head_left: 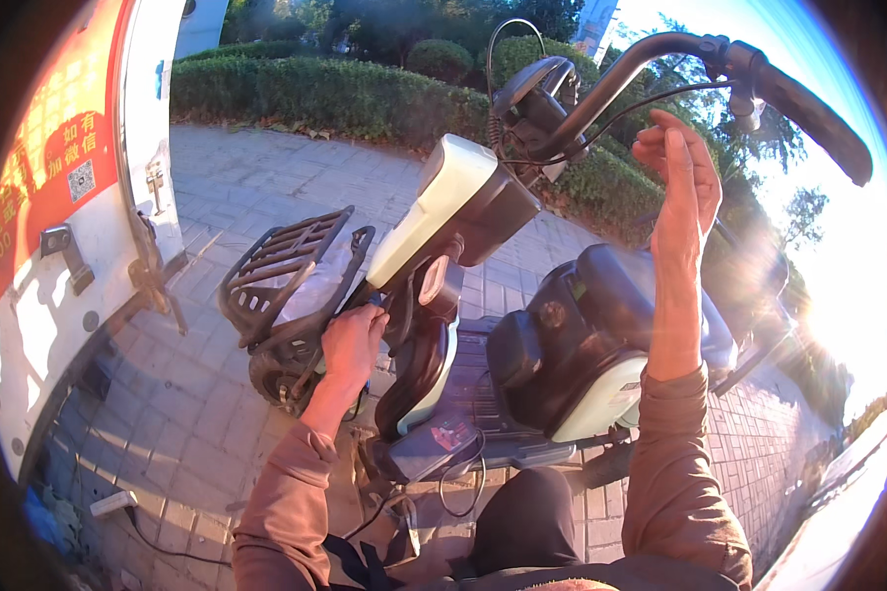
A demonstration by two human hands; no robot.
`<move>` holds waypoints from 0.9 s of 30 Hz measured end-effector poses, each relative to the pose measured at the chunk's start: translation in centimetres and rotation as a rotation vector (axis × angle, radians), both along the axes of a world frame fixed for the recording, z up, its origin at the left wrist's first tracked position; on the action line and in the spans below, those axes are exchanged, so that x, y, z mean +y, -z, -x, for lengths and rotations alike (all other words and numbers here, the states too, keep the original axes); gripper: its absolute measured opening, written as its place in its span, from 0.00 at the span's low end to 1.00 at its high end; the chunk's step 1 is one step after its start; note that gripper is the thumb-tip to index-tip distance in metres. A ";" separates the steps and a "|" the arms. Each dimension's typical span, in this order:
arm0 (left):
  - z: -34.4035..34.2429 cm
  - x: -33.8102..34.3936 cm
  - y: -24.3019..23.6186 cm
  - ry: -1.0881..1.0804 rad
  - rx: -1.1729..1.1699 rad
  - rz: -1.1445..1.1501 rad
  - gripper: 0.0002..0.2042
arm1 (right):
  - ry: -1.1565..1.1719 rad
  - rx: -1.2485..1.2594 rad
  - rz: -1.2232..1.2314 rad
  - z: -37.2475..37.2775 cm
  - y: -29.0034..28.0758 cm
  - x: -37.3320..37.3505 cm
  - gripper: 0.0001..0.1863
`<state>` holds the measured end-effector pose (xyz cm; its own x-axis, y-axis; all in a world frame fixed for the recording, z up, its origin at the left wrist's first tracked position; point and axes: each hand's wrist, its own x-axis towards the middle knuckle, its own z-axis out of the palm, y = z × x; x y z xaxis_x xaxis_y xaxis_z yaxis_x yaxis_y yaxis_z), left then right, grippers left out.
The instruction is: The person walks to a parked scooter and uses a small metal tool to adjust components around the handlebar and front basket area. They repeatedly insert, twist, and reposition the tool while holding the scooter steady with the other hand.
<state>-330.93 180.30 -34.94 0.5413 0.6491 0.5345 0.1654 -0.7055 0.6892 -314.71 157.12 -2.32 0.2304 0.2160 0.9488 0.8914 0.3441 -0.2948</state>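
Observation:
An electric scooter [419, 212] with a cream front panel and a dark body stands before me. My left hand [353, 345] is at its front, between the black basket [276, 261] and the dark leg shield [414, 384]. Its fingers are curled closed against the scooter's front; what they grip, if anything, is hidden. A white bag [315, 281] lies in the basket. Raised on the right, my right hand [682, 182] has its fingers stretched out and holds nothing. It is below the handlebar grip [813, 113], apart from it.
On the footboard's near side rests a dark box [434, 445] with a cable. A white power strip [113, 503] with a cord lies on the paving at lower left. A white vehicle door [54, 305] with a red poster stands left; a hedge [335, 98] runs behind.

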 end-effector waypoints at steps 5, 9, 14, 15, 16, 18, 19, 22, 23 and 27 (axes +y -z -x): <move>0.0 0.1 0.1 0.012 -0.035 -0.007 0.09 | -0.027 -0.023 0.128 0.7 -0.6 2.4 0.14; 0.0 0.2 0.2 -0.001 -0.027 -0.021 0.09 | -0.062 0.001 0.125 0.2 -0.2 3.1 0.11; 0.0 0.0 0.2 -0.018 -0.012 -0.008 0.08 | -0.021 -0.013 0.121 -0.1 0.2 3.4 0.11; 0.0 -0.1 0.1 -0.017 -0.011 -0.006 0.07 | -0.044 0.025 0.124 -0.2 0.3 3.6 0.12; 0.0 -0.1 0.1 -0.016 -0.010 -0.006 0.07 | -0.048 0.023 0.101 -0.1 0.6 3.6 0.12; 0.1 -0.1 0.1 -0.013 -0.019 -0.020 0.07 | -0.026 0.068 0.034 0.0 1.5 3.5 0.13; 0.1 -0.1 0.1 -0.012 -0.021 -0.023 0.07 | -0.019 0.117 0.009 0.2 2.2 3.3 0.13; 0.1 -0.1 0.2 -0.019 -0.013 -0.035 0.07 | -0.015 0.262 -0.028 1.4 5.5 2.5 0.13; 0.1 -0.1 0.2 -0.022 -0.030 -0.039 0.08 | -0.025 0.303 -0.022 1.9 7.0 2.4 0.12; 0.1 0.0 0.1 -0.030 -0.046 -0.091 0.08 | -0.077 0.465 0.082 4.4 13.6 1.9 0.11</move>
